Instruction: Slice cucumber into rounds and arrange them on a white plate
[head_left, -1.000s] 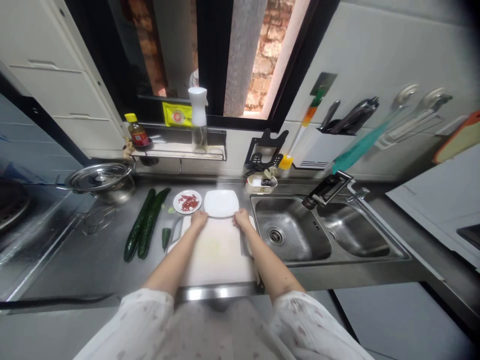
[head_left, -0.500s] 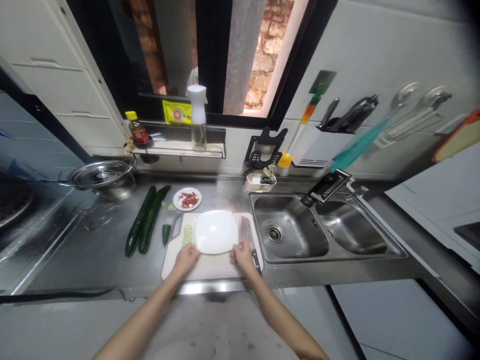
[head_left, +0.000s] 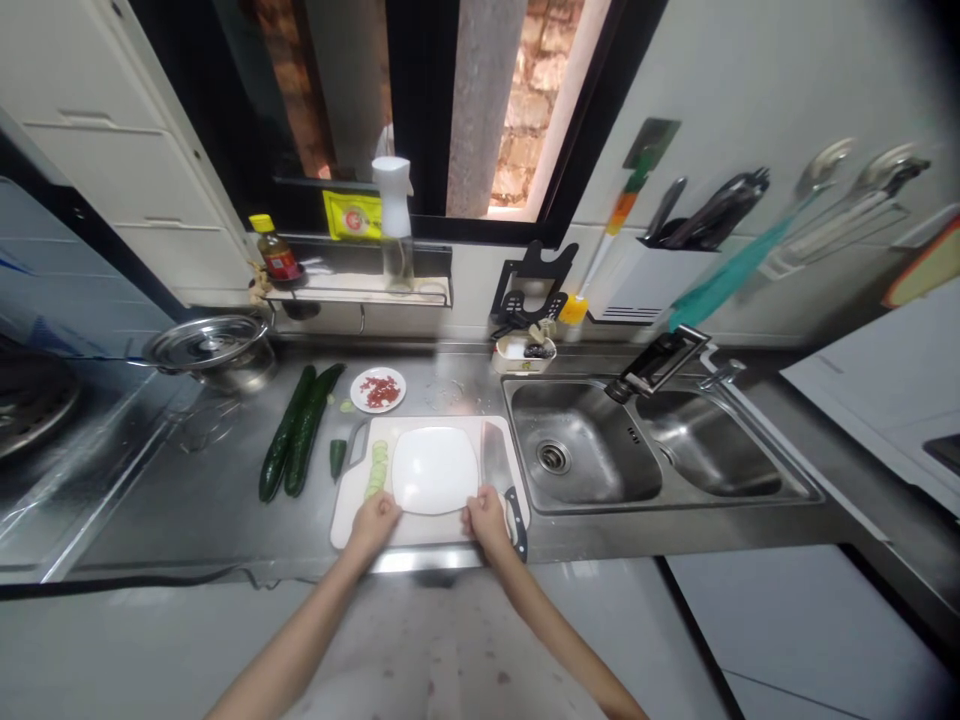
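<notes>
Leftmost, well apart from the fingers of the left hand [head_left: 375, 520] and farther from the body, a lidded steel pot [head_left: 217, 350] stands on the worktop [head_left: 165, 515]. Two whole cucumbers [head_left: 300, 435] lie lengthwise against each other, left of those fingers and a little beyond them. Nearer, on the same side, comes a cut cucumber end [head_left: 338, 458], just beside the cutting board [head_left: 346, 510]. Directly beyond the left fingers, cucumber slices [head_left: 376, 465] lie overlapped in a row on the board; farther out sits a small round plate [head_left: 356, 391] with chopped red pieces [head_left: 381, 389].

The left fingers are curled in, pinching the near left corner of a square white plate [head_left: 435, 470], which is between the two hands, above or on the board; I cannot tell which. The fingers of the right hand [head_left: 486, 520] pinch its near right corner likewise. To their right a knife [head_left: 496, 460] lies on the board, its dark handle just beside the hand and its blade reaching away beyond the fingers. Well right of them all is the double sink [head_left: 592, 470].
</notes>
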